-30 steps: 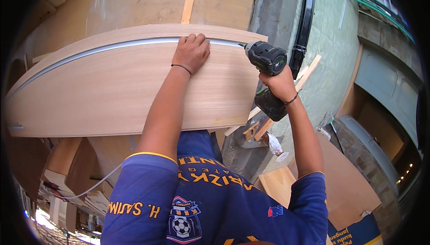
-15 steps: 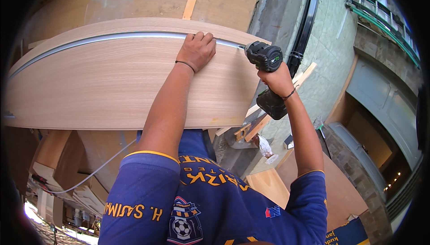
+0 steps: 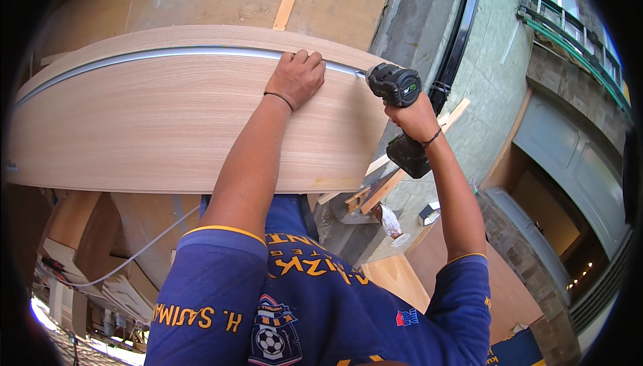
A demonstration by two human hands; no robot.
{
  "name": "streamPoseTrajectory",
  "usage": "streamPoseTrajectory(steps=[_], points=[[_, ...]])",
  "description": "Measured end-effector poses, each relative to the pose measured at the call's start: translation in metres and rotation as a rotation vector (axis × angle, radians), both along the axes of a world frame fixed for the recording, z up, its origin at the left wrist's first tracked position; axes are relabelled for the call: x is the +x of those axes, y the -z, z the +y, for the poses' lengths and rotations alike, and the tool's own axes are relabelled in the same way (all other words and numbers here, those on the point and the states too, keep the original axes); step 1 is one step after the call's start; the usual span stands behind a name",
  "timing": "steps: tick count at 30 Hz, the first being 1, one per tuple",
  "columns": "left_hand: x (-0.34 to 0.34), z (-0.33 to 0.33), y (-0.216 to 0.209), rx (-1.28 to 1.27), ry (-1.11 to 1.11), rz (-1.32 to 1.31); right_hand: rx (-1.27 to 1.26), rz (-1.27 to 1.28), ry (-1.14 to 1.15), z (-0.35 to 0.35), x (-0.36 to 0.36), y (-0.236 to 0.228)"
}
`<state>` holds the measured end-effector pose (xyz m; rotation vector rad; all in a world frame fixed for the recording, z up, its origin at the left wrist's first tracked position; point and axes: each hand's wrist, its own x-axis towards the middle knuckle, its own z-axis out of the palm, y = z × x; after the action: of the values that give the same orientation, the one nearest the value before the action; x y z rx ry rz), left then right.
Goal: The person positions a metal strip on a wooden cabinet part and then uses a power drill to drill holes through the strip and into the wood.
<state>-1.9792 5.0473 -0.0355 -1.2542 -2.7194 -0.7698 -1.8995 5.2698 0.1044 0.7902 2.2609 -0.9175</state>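
Between the hands — left hand (image 3: 296,77) (flat on panel (image 3: 167,125)), right hand (image 3: 416,115) — drill (image 3: 395,86).

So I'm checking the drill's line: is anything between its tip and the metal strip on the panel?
Nothing visible: the drill tip meets the metal strip end directly. The left hand presses just beside it, not across it.
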Motion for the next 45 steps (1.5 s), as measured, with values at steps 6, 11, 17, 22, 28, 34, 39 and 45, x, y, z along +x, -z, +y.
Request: streamPoseTrajectory(steps=[6,11,17,22,28,34,39,45], points=[[-0.002,0.0,0.0,0.025,0.001,0.007,0.041,0.138,-0.129,0.003,0.007,0.006],[-0.001,-0.001,0.0,-0.011,0.014,-0.038,0.011,0.073,-0.092,0.005,0.006,0.007],[0.0,0.0,0.002,0.024,-0.004,0.017,0.055,0.059,-0.139,0.007,0.003,0.007],[-0.001,0.0,0.001,0.025,-0.005,0.019,0.11,-0.009,-0.159,0.002,-0.006,-0.002],[0.001,-0.001,0.003,-0.018,0.025,-0.041,0.071,-0.029,-0.14,0.004,-0.006,-0.002],[-0.001,-0.002,0.002,-0.004,0.025,-0.045,0.092,0.045,-0.184,0.004,-0.003,0.0],[-0.001,-0.001,0.002,-0.007,0.025,-0.051,0.099,0.006,-0.193,0.004,-0.004,0.0],[0.0,-0.001,0.003,-0.008,0.02,-0.04,0.114,0.011,-0.205,0.004,-0.004,0.002]])
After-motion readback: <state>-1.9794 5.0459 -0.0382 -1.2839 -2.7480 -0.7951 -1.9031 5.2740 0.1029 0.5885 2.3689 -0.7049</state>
